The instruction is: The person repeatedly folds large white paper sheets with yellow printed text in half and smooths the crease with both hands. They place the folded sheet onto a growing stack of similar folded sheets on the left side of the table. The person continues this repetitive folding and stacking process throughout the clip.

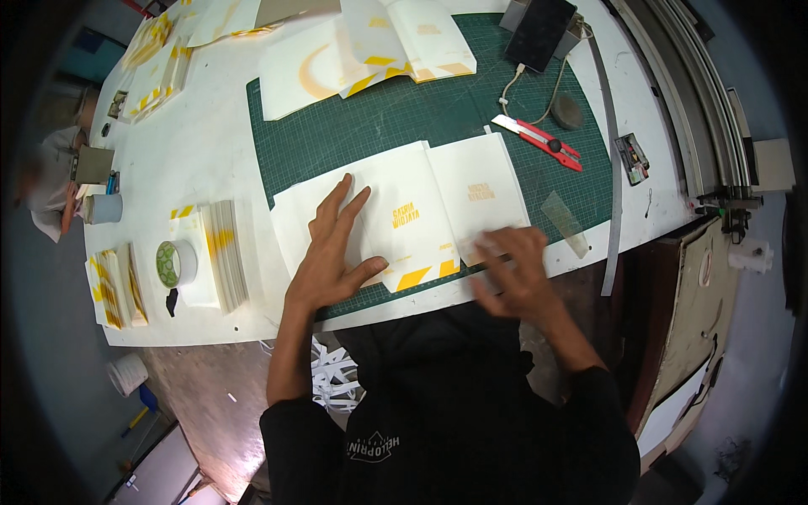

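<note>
A white folded paper cover with yellow print lies spread on a green cutting mat in front of me. My left hand rests on its left part with the fingers spread and holds nothing. Over the lower right edge of the paper is my right hand, slightly blurred. Its fingers and thumb are apart, with nothing visible between them. Beyond the paper, a red cutter knife lies on the mat. A clear plastic strip sits at the right, past my right hand.
More printed sheets lie at the back. Bundled stacks and a tape roll stand at left. At the far right are a dark phone-like device with a cable, a round grey stone and a long metal ruler.
</note>
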{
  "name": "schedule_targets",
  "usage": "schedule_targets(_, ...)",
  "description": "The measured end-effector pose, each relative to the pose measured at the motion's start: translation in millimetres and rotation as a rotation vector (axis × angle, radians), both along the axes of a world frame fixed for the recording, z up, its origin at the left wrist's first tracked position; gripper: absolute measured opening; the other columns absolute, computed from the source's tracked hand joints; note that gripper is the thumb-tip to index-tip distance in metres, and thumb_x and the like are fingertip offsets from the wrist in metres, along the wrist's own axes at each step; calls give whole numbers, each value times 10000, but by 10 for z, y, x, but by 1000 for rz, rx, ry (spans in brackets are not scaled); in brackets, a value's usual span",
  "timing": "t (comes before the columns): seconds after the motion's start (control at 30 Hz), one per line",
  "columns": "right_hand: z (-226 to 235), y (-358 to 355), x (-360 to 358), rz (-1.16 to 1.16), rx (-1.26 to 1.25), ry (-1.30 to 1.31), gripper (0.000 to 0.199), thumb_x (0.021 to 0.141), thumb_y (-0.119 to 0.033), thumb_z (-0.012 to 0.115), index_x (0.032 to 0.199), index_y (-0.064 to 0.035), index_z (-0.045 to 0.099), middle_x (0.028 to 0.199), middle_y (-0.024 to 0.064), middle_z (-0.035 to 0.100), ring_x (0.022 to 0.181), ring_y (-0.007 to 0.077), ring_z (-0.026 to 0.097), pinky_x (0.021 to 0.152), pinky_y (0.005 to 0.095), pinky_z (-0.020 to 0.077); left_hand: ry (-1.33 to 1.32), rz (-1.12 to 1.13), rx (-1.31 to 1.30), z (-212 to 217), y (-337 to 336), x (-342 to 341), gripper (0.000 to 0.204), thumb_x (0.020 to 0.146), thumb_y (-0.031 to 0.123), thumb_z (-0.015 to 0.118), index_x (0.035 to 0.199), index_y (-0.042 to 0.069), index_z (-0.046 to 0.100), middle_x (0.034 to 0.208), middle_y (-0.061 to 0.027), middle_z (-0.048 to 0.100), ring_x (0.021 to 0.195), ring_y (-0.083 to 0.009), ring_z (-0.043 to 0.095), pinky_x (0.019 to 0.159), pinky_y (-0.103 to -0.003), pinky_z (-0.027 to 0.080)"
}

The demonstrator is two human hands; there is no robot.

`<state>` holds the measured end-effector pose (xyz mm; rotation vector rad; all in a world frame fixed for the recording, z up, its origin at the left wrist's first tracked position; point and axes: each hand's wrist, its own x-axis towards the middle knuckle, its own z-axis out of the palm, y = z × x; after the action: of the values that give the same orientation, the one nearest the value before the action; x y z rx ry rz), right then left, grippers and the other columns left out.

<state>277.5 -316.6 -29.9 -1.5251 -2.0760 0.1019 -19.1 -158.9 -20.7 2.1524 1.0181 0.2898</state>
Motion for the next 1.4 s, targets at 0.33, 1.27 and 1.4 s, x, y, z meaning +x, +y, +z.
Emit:
schedule_targets(0.33,-248,166,-383,-7,97,-33,425,788,-114,816,1183,-27,684,1244,154,658,1140,310,626,963,516,476,-51,-2,-27,-26,14,-24,1151,744,407,900,1677,165,272,1753,-212,185,1603,-446,203,1273,-627,222)
schedule_targets(1.27,252,325,-914,29,-192,717,450,912,-48,736,1327,76,614,1370,276,610,1298,387,595,1055,452,489,-221,247,694,123,-628,512,518,847,96,705,1336,-71,661,1392,-235,674,1367,-421,597,1123,-549,465)
schedule_targets(1.4,720,912,-672,397,-115,693,553,878,-118,772,1377,30,582,1437,252,574,1334,453,532,1147,521,386,-388,468,740,82,-420,304,455,932,82,719,1332,-122,642,1293,-288,708,1196,-432,707,1061,-477,539)
